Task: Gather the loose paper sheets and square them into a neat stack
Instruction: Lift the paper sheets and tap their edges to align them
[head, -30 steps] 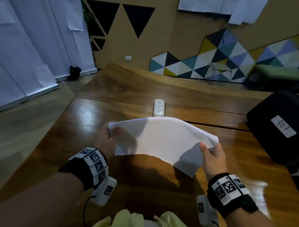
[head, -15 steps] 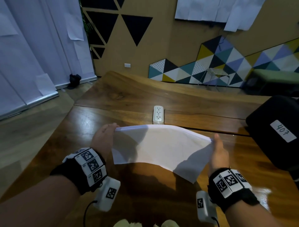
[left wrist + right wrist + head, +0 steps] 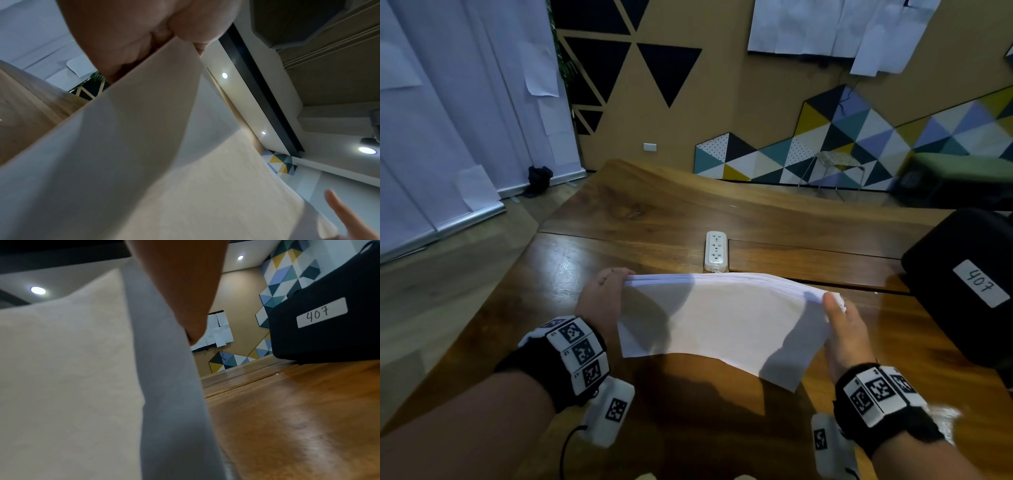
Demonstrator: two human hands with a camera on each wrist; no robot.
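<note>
One view, left wrist, shows right fingers [image 3: 339,211] straight; left fingers [image 3: 613,274] pinch paper sheets [image 3: 722,318].

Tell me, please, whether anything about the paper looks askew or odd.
Yes: the white paper sheets, held between the left hand and right hand over the brown wooden table, bow upward, and their top edges are fanned rather than flush.

Left hand [image 3: 602,301] pinching sheets [image 3: 722,318]; right hand [image 3: 842,329] flat, fingers straight.
</note>
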